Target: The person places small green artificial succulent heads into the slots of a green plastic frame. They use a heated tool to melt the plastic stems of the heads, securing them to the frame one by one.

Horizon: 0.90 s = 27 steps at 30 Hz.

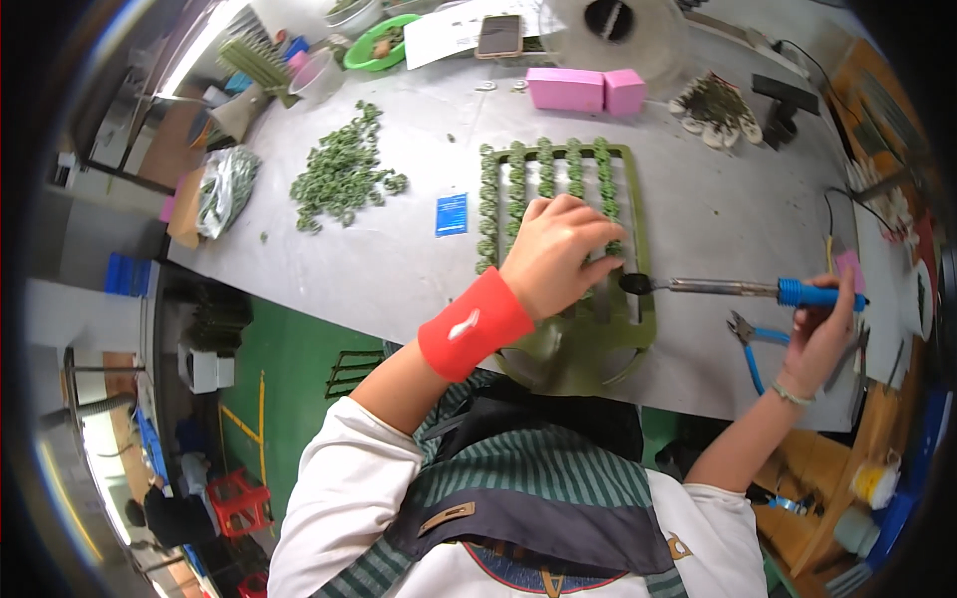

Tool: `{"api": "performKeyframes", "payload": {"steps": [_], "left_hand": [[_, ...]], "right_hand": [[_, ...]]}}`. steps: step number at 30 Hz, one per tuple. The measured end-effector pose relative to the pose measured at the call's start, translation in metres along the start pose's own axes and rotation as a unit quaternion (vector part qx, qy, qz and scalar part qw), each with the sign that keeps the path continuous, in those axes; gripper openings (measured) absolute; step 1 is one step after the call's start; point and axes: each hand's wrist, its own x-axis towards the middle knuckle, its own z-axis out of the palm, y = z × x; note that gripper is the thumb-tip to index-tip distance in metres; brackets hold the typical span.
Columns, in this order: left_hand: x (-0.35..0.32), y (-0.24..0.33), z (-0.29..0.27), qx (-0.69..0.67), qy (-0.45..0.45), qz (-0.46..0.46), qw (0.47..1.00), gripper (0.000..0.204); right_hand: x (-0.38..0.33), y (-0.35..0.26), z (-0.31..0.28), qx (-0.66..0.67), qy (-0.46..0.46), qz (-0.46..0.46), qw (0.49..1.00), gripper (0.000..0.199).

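Right hand grips soldering iron

Your fingers wrap its blue handle, tip toward nine o'clock. Your left hand curls over the green rack at twelve; I cannot tell if it pinches anything. Green pieces lie toward eleven, pliers toward two.

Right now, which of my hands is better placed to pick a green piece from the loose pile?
Probably your left hand: it's nearer the green pile and no tool shows in it. Your right hand is farther off and holds the blue-handled tool.
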Motion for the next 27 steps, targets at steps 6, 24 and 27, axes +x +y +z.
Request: {"api": "performKeyframes", "payload": {"steps": [6, 24, 27], "left_hand": [[-0.051, -0.136, -0.07, 0.103, 0.083, -0.303, 0.944, 0.027], [-0.12, -0.161, -0.097, -0.329, 0.172, -0.457, 0.808, 0.024], [-0.099, -0.121, -0.094, -0.377, 0.135, -0.395, 0.827, 0.024]], "right_hand": [[-0.004, 0.002, 0.009, 0.016, -0.033, 0.012, 0.999, 0.036], [-0.012, -0.004, 0.008, 0.01, -0.04, 0.003, 0.999, 0.034], [-0.013, -0.011, 0.003, 0.007, -0.028, -0.012, 1.0, 0.034]]}}
